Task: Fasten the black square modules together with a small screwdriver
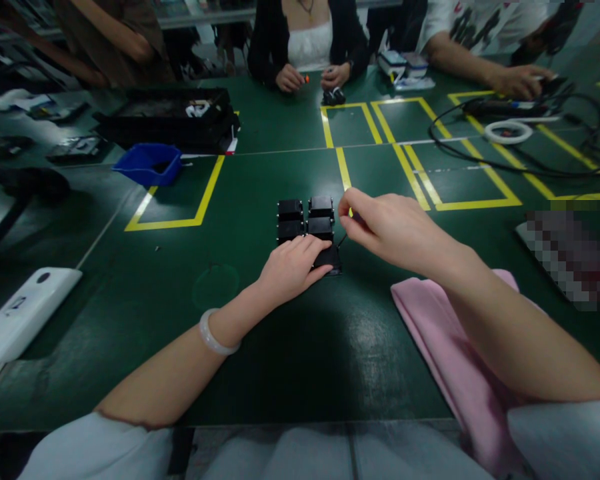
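Black block group (320,227) sits on bench (290,360) in two columns. Left hand (291,270) lies over group's nearest block (330,257), fingers on top, thumb along near edge (clasping or merely pressing, cannot tell). Right hand (387,230), just right of group, has narrow grip pinching thin tool (343,240); nearest block lies left of that grip, tool's tip at block's right edge. Pink cloth (420,313) lies right of group, nearer; blue bin (143,170) beyond group, to left.
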`<action>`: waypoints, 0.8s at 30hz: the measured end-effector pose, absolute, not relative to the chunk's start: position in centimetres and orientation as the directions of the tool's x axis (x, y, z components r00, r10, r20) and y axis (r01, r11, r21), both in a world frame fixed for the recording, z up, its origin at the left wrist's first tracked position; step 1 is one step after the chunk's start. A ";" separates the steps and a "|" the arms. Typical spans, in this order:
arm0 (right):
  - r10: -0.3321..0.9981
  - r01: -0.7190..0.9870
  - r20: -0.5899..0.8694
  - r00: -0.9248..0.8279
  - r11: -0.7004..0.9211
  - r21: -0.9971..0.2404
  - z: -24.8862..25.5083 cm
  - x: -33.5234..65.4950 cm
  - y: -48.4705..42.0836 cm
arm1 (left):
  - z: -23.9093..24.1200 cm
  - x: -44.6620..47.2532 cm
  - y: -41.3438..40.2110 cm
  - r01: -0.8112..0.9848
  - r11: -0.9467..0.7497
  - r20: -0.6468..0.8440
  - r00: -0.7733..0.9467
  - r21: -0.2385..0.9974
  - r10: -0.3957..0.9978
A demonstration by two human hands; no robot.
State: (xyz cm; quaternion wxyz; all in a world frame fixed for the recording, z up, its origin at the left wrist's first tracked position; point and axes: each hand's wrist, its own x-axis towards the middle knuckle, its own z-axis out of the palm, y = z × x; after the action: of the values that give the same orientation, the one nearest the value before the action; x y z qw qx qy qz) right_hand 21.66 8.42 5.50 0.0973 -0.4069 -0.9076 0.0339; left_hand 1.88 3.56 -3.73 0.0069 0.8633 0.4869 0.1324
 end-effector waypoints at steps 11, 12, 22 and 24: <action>0.740 0.728 0.158 -0.654 0.672 -0.136 5.3 21.7 8.4 | -3.8 1.9 3.6 0.840 -0.526 0.222 0.492 0.135 0.842; 0.742 0.730 0.155 -0.653 0.670 -0.131 5.3 21.7 8.4 | -3.8 1.9 3.6 0.839 -0.528 0.224 0.493 0.136 0.841; 0.738 0.727 0.152 -0.657 0.674 -0.133 5.3 21.7 8.4 | -3.8 1.9 3.6 0.837 -0.531 0.231 0.495 0.134 0.838; 0.744 0.738 0.138 -0.653 0.667 -0.106 5.3 21.7 8.4 | -3.8 1.9 3.6 0.837 -0.531 0.234 0.495 0.131 0.837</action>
State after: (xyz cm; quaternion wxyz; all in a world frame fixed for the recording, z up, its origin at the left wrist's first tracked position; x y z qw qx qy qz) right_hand 21.72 8.40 5.33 0.0851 -0.4076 -0.9090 0.0200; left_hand 1.91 3.62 -3.81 -0.0001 0.8645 0.4841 0.1354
